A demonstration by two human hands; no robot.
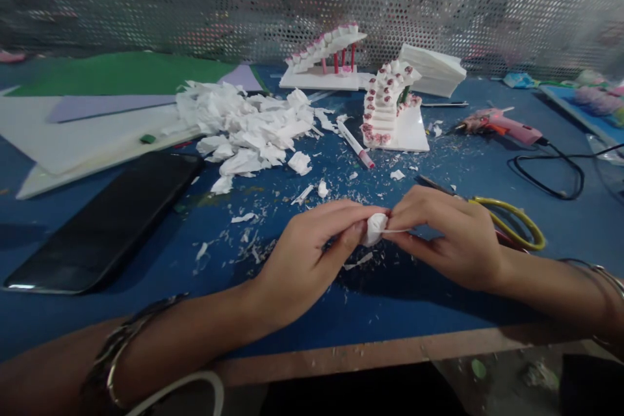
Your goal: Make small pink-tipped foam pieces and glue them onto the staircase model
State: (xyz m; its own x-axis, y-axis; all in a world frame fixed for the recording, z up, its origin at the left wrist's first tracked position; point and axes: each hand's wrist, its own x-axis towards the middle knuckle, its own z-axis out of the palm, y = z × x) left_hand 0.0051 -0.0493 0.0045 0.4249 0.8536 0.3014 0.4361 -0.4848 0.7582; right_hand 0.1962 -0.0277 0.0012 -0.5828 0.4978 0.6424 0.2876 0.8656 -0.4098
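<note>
Where the two hands meet, just above the near part of the blue desk [390, 318], a small white paper wad [374, 229] is held off the surface, squarely in front of the wearer, seemingly so that both sets of fingertips can get at so small a thing. The left hand [302, 263] closes thumb and curled fingers on the bulk of the wad, which steadies it, while the right hand [451, 237] pinches a thin edge drawn out sideways from it; neither hand is spread, and the two nearly touch. Both forearms come in low over the desk edge, a brace that would suit fine finger work. Just behind the right hand lie yellow-handled scissors [517, 224], partly hidden by it and close enough to be picked up without a reach. Small white shreds [244, 217] are scattered over the desk around the hands, and further back to the left a loose heap of torn white paper [248, 127] lies apart from the working spot. A dark phone [107, 224] lies flat to the left, to one side of the scraps. Beyond the heap a red-capped marker [355, 143] lies beside a white staircase model [387, 110] on its base, with a second staircase model [326, 55] and a stack of white sheets [431, 68] behind, near the perforated metal screen [219, 6]. A pink glue gun [502, 125] rests at the far right, its cord [560, 182] looping over the desk
</note>
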